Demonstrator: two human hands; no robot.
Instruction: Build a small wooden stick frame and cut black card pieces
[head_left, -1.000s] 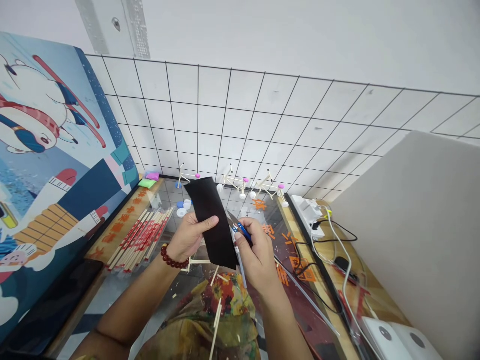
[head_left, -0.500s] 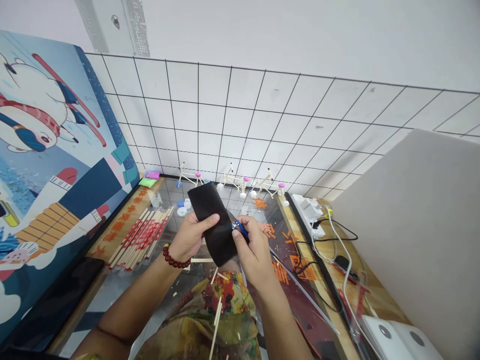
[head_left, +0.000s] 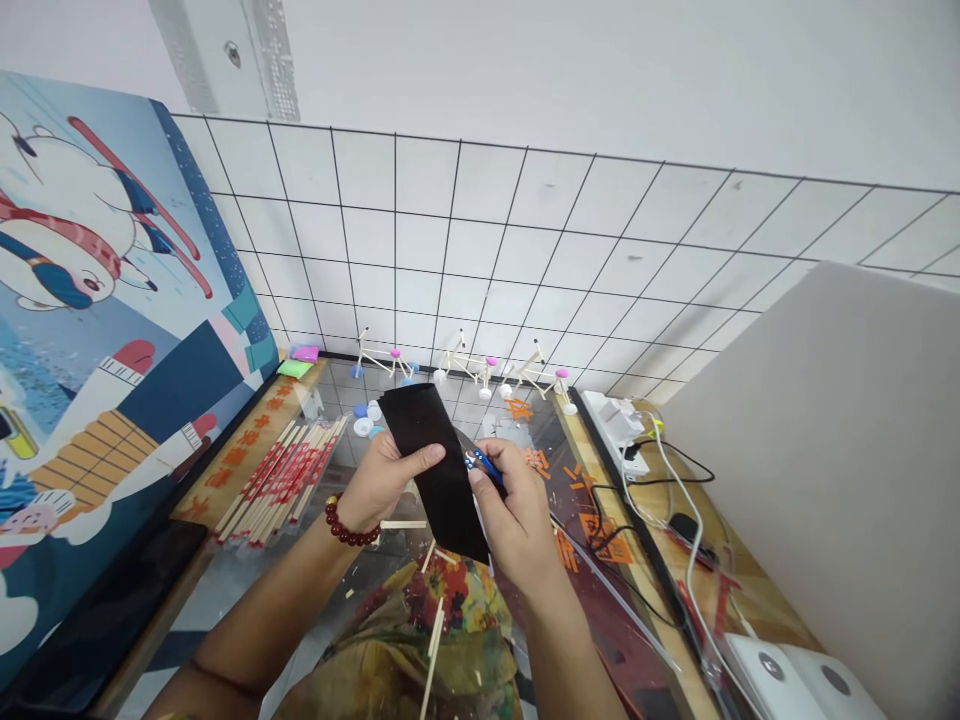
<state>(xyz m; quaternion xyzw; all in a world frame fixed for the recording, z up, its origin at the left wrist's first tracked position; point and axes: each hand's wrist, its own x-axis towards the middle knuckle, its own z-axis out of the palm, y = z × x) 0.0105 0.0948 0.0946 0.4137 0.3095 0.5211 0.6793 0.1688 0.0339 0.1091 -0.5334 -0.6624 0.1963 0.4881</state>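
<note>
My left hand [head_left: 382,483] grips a folded black sheet [head_left: 439,480] by its left side, thumb on top and fingers behind. A band of dark red beads circles that wrist. Closed around a small blue-handled cutting tool [head_left: 489,466] with white marks, my right hand [head_left: 517,510] is at the sheet's right edge. A grey blade-like part shows beside the sheet; most of the tool is hidden by my fingers, so its exact kind is unclear. Below the sheet are loose wooden sticks [head_left: 432,650].
Wrapped chopsticks [head_left: 289,475] lie at the left, near white and blue bottle caps [head_left: 363,427]. Several small stick models [head_left: 469,362] stand along the back wall. A power strip [head_left: 615,425] with cables is on the right, beside a large pale panel [head_left: 817,450].
The black sheet has tilted and slid slightly down and right, with its lower end now nearer my right wrist. Both hands keep their holds, having shifted a little lower.
</note>
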